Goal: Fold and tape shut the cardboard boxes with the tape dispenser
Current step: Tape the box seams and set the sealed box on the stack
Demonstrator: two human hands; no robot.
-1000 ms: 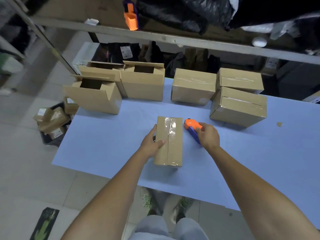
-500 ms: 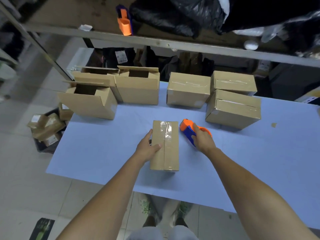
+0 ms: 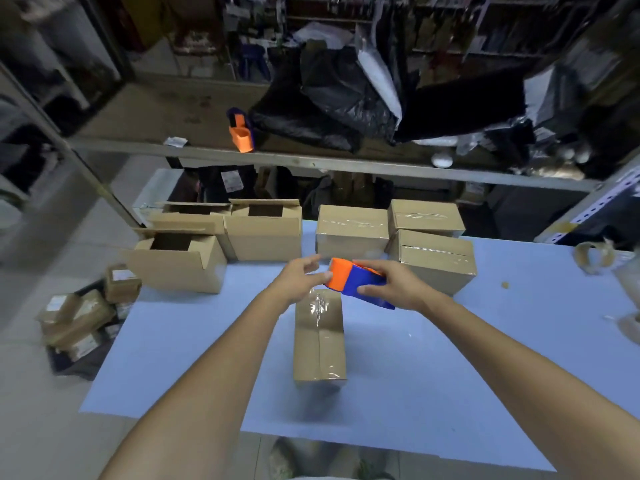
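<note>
One tape dispenser (image 3: 356,284) between both hands (image 3: 300,277) (image 3: 398,289)

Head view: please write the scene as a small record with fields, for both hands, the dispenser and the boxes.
right hand: grips the tape dispenser above the table
left hand: fingers relaxed, at the dispenser's orange end
near box: closed, tape along its top seam, lying on the table
open boxes: three, far left
taped boxes: three, far right
shelf: holds a second dispenser
</note>
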